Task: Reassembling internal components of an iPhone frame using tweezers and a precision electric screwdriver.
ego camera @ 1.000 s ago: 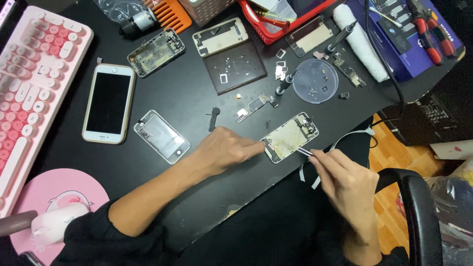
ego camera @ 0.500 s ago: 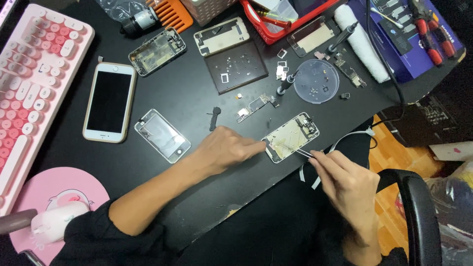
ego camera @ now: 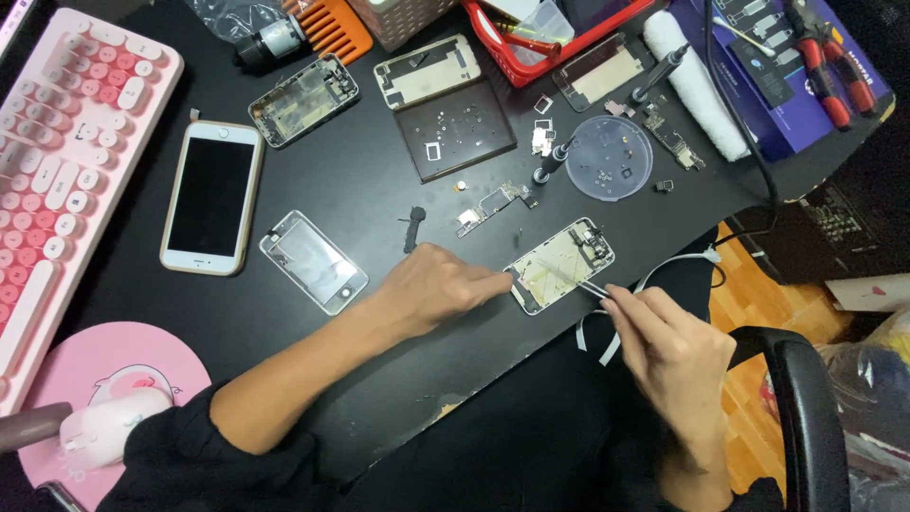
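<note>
The right hand (ego camera: 668, 346) is closed in a pinch around a thin pair of tweezers (ego camera: 580, 282), whose tips reach into the opened phone housing (ego camera: 561, 265) lying near the front edge of the black tabletop (ego camera: 379, 199). The left hand (ego camera: 438, 284) lies flat beside it, fingers loosely curled, its forefinger pressed against the housing's near corner to steady it — it grips nothing. Judging by how things lie, the work looks to be well into disassembly: the housing is already open and seems largely stripped, its pale inner plate exposed, with only small parts visible at its far end. Just beyond it lie a loose small circuit strip (ego camera: 489, 202) and a dark little bracket (ego camera: 413, 228), and farther back a clear round dish (ego camera: 609, 157) holds tiny screws, with a black-handled screwdriver (ego camera: 551, 162) touching its rim. A dark square mat (ego camera: 454, 128) carries more small pieces. To the left a detached clear back panel (ego camera: 312, 261) and an intact white phone (ego camera: 211, 196) rest well apart from the work — further stripped frames (ego camera: 303, 99) sit behind. What is left inside the housing is too small to tell exactly; it appears that a last few fittings still wait to be lifted out.
</note>
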